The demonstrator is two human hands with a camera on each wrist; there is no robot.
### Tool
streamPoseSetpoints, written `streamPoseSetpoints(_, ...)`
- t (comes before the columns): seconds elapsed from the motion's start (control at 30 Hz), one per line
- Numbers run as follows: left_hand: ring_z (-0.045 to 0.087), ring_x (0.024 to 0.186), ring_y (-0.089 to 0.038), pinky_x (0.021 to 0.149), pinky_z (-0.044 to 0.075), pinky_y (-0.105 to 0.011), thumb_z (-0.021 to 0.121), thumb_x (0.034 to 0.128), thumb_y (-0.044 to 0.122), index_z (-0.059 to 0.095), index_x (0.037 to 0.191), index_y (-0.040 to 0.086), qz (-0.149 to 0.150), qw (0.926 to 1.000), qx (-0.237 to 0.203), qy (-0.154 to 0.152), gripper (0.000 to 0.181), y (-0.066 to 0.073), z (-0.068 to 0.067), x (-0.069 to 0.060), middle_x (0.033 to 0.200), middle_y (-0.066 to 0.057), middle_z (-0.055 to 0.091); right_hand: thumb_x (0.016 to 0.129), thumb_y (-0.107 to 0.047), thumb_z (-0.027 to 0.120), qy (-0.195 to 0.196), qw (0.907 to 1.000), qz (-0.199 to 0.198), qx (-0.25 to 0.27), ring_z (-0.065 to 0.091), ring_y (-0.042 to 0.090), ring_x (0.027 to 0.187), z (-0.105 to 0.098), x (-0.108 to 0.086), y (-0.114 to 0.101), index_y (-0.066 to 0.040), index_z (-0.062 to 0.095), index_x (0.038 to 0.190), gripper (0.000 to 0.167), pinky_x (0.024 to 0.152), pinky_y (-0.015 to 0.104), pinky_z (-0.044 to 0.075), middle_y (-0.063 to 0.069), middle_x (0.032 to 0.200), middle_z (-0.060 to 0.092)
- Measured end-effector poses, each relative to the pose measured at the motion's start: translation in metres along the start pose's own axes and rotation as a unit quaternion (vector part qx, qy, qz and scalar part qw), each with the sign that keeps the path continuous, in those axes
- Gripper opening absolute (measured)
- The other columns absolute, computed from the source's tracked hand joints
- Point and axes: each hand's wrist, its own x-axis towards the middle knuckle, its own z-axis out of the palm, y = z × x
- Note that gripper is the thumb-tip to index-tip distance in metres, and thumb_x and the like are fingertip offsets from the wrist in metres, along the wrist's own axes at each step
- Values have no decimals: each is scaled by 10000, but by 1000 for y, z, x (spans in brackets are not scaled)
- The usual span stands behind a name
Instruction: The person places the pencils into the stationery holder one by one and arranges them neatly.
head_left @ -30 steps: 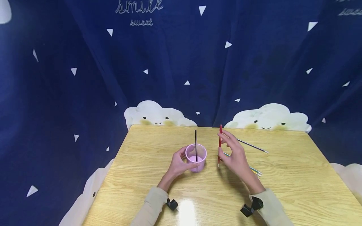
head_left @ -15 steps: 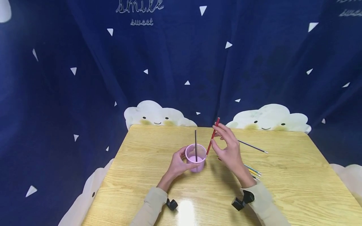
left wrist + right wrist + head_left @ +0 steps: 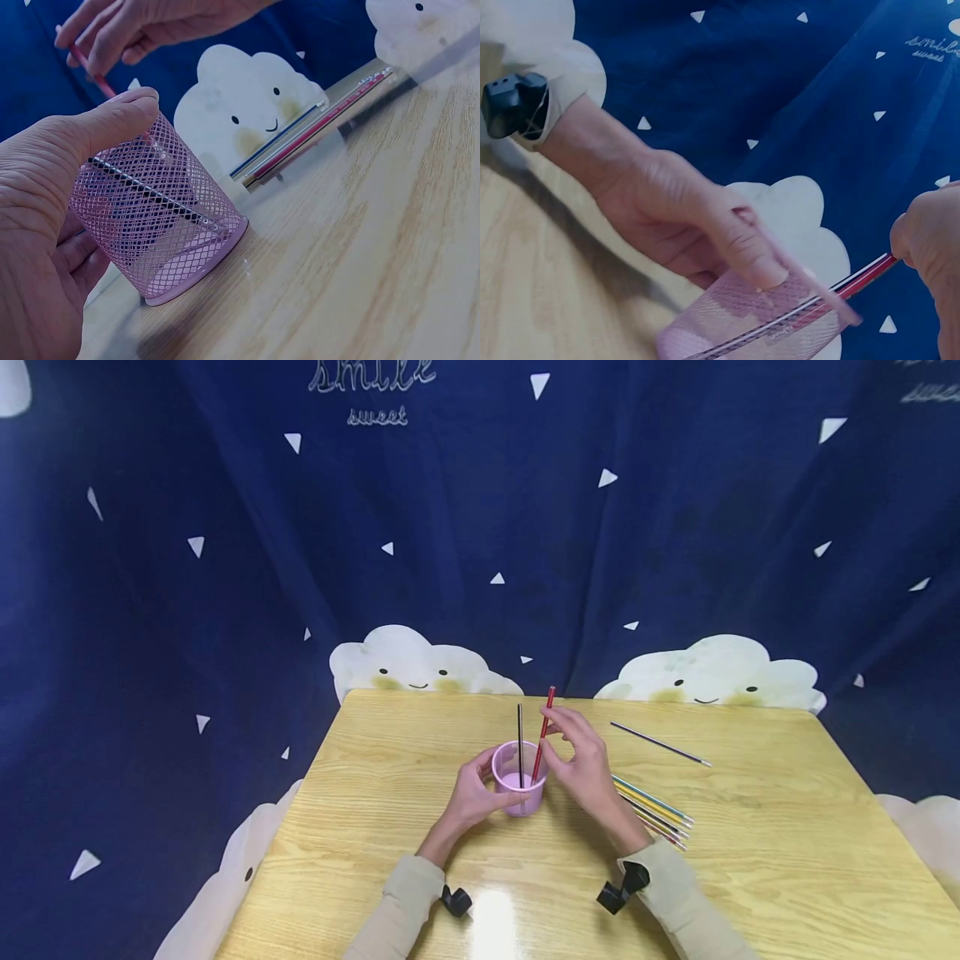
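Note:
A pink mesh cup [image 3: 519, 802] stands on the table, with my left hand [image 3: 474, 793] curled round its side; the left wrist view shows the thumb over the rim of the cup [image 3: 161, 217]. Inside it leans a black pencil [image 3: 521, 735]. My right hand [image 3: 585, 764] pinches a red pencil [image 3: 547, 718] above the cup, its lower end inside the rim. In the right wrist view the red pencil [image 3: 866, 276] runs from the right fingers [image 3: 904, 240] into the cup, beside the black one.
On the wooden table [image 3: 765, 793], several pencils [image 3: 652, 806] lie side by side right of the cup, partly behind my right forearm. A single dark pencil [image 3: 660, 744] lies farther back. A blue curtain [image 3: 450, 527] hangs behind the table.
My right hand has moved left with the red pencil, from beside the cup to over it, and the pencil's lower end has entered it. My left hand and the cup have stayed put.

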Motion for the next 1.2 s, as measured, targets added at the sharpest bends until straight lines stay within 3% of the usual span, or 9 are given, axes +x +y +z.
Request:
streamPoseSetpoints(0.13, 603, 1286, -435, 1127, 449, -606, 946, 699, 67, 582, 1453, 32, -53, 10000, -44, 21, 838, 0, 0, 0, 1389, -204, 650, 786, 169, 786, -143, 9999, -8, 36, 735, 272, 925, 5, -6, 4, 0, 683, 1319, 568, 892, 253, 582, 168, 1284, 673)
streamPoseSetpoints(0.3, 617, 1269, -410, 1110, 476, -570, 945, 696, 82, 593, 1447, 50, -102, 9999, 35, 34, 830, 1, 1, 0, 1381, -180, 660, 791, 168, 784, -390, 9992, 81, 102, 737, 247, 903, 9, -11, 8, 16, 679, 1312, 553, 827, 287, 587, 162, 1297, 676)
streamPoseSetpoints(0.6, 627, 1281, -311, 1126, 477, -511, 941, 701, 113, 590, 1454, 71, -79, 9998, 208, -6, 832, 1, 0, 0, 1384, -104, 672, 866, 63, 798, -724, 9970, 248, 148, 744, 253, 879, 14, -13, 10, 5, 722, 1239, 385, 779, 502, 625, 161, 1255, 703)
streamPoseSetpoints(0.93, 616, 1296, -341, 1134, 473, -507, 940, 710, 93, 584, 1454, 45, -52, 9998, 203, -11, 826, -1, 1, 1, 1392, -130, 664, 896, 82, 750, -773, 9962, 370, 122, 739, 267, 940, 20, -13, 13, 20, 740, 1194, 305, 849, 468, 628, 186, 1246, 704)
streamPoseSetpoints(1.07, 605, 1306, -377, 1140, 463, -531, 936, 716, 80, 585, 1452, 46, -3, 9999, 143, -35, 816, -1, 0, 1, 1398, -146, 659, 917, 27, 735, -868, 9949, 493, -119, 679, 286, 1057, 21, -13, 12, -5, 737, 1227, 311, 955, 442, 548, 166, 1279, 705)
streamPoseSetpoints(1.2, 588, 1304, -441, 1146, 434, -598, 933, 721, 44, 573, 1452, 0, -9, 10000, -52, -42, 816, -2, 0, 1, 1401, -222, 639, 934, -46, 735, -945, 9931, 616, -327, 589, 287, 1026, 21, -13, 13, -25, 735, 1251, 318, 886, 417, 455, 157, 1280, 717)
